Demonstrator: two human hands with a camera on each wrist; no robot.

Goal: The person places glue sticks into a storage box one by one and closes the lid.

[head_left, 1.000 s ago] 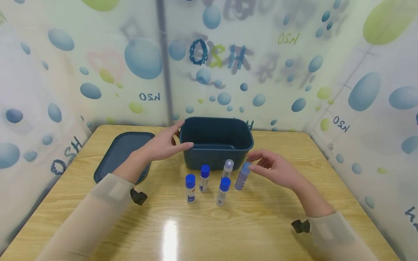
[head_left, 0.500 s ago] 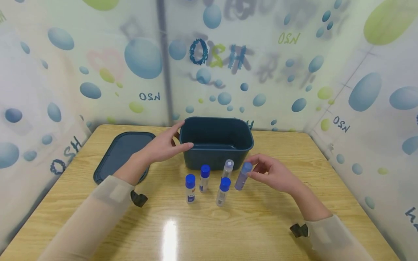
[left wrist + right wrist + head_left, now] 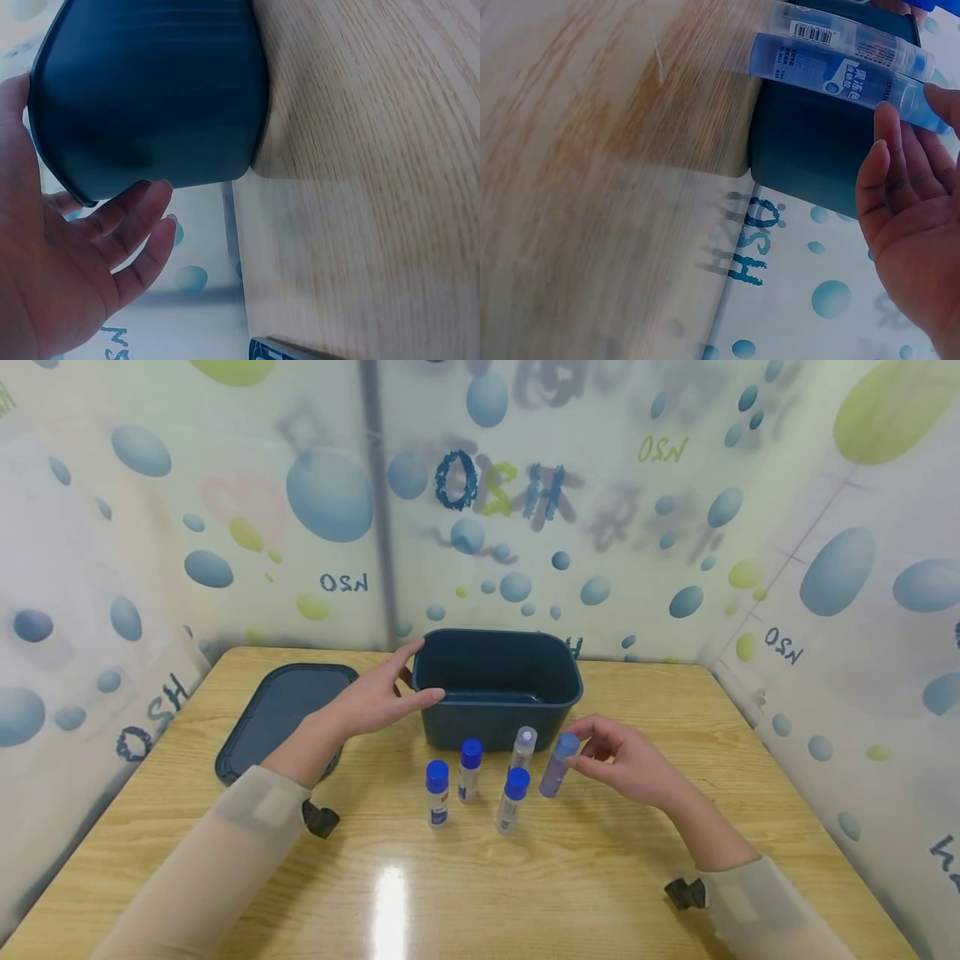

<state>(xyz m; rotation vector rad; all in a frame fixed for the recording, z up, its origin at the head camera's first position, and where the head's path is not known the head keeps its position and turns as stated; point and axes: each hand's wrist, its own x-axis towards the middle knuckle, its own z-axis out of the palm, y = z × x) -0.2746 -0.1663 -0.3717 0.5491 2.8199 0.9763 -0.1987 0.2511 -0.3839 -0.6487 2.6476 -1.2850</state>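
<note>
My left hand (image 3: 375, 697) holds the left end of a dark blue plastic bin (image 3: 461, 727), thumb on the front rim and index finger at the back corner. In the left wrist view its other fingers (image 3: 154, 199) lie along the bin's end wall. My right hand (image 3: 630, 760) pinches the capped top of a translucent purple-blue glue stick (image 3: 553, 777) between thumb and fingers, by the bin's front right corner. Beside it stands a clear-capped glue stick (image 3: 524, 745). Three upright glue sticks with bright blue caps, left (image 3: 438, 797), middle (image 3: 469, 770) and right (image 3: 510, 806), stand before the bin.
A dark blue lid (image 3: 285, 718) lies flat on the wooden table (image 3: 600, 893) to the left, partly under the left forearm in view. Patterned walls (image 3: 645, 502) close off the table's back and both sides.
My right hand has lowered slightly and closed in on the purple-blue glue stick's cap. The left hand, the bin and the other glue sticks look the same.
</note>
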